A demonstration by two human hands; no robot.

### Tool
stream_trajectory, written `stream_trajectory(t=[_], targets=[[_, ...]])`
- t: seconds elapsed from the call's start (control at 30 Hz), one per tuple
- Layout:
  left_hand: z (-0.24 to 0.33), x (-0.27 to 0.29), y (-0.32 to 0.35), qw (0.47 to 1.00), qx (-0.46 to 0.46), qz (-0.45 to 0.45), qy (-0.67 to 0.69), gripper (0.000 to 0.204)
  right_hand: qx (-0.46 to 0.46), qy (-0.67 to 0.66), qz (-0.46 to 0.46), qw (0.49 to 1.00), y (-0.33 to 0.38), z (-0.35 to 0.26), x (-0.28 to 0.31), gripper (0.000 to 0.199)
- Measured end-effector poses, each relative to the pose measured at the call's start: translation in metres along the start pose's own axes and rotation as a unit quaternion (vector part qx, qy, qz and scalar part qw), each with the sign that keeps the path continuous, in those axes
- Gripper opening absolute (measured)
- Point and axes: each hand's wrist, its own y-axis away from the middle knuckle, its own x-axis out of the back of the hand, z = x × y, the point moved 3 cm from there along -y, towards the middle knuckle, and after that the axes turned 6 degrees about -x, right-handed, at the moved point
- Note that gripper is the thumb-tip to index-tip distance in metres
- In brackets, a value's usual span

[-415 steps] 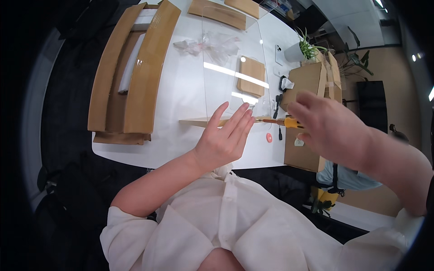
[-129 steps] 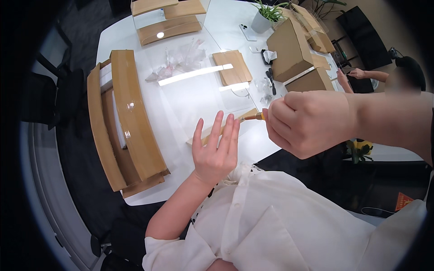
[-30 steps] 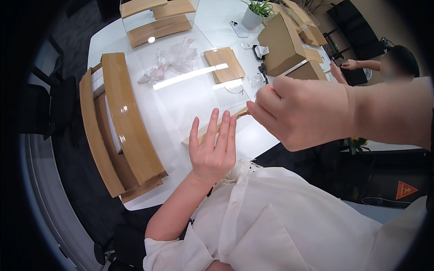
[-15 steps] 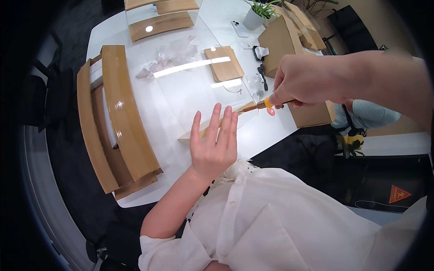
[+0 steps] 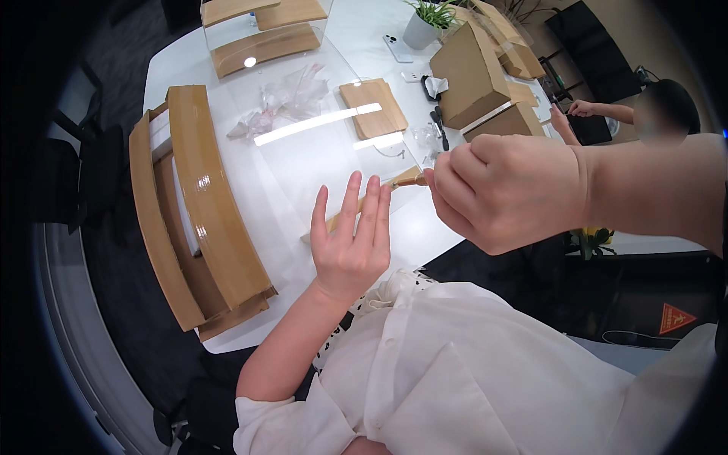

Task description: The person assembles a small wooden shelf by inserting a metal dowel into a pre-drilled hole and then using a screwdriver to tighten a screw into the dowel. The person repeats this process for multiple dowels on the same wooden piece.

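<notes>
My right hand (image 5: 508, 193) is closed round a screwdriver, whose handle it mostly hides. The screwdriver's shaft (image 5: 411, 181) points left, its tip at the right end of a narrow wooden strip (image 5: 332, 222). Over that strip my left hand (image 5: 353, 254) lies with its fingers stretched out, hiding the strip's middle. A large clear panel (image 5: 296, 171) extends from the strip across the table. Whether a screw sits at the tip is too small to tell.
An open long cardboard box (image 5: 216, 205) stands at the left. Wooden boards (image 5: 375, 108), crumpled plastic wrap (image 5: 292, 98), a phone (image 5: 396, 49) and a potted plant (image 5: 421, 32) are farther off. Cardboard boxes (image 5: 474, 80) stand at the right, with another person's hands (image 5: 582, 108) beyond.
My right hand has turned over round the screwdriver, its back now toward me, and sits lower. My left hand stays on the strip. Another person has come into view at the right.
</notes>
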Motion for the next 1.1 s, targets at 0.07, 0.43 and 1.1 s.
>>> stream_trajectory(t=[0.07,0.43,1.1], targets=[[0.0,0.002,0.001,1.0,-0.003,-0.007,-0.001,0.019,-0.05,-0.087,-0.084,0.991,-0.007,0.004,0.012,0.015],[0.006,0.002,0.005,1.0,0.007,-0.014,-0.001,0.02,-0.475,-0.459,-0.37,0.654,-0.019,0.037,-0.008,0.019],[0.008,0.009,0.003,0.998,-0.031,-0.045,-0.013,0.021,-0.616,-0.677,-0.034,0.401,0.039,-0.053,-0.125,0.041]])
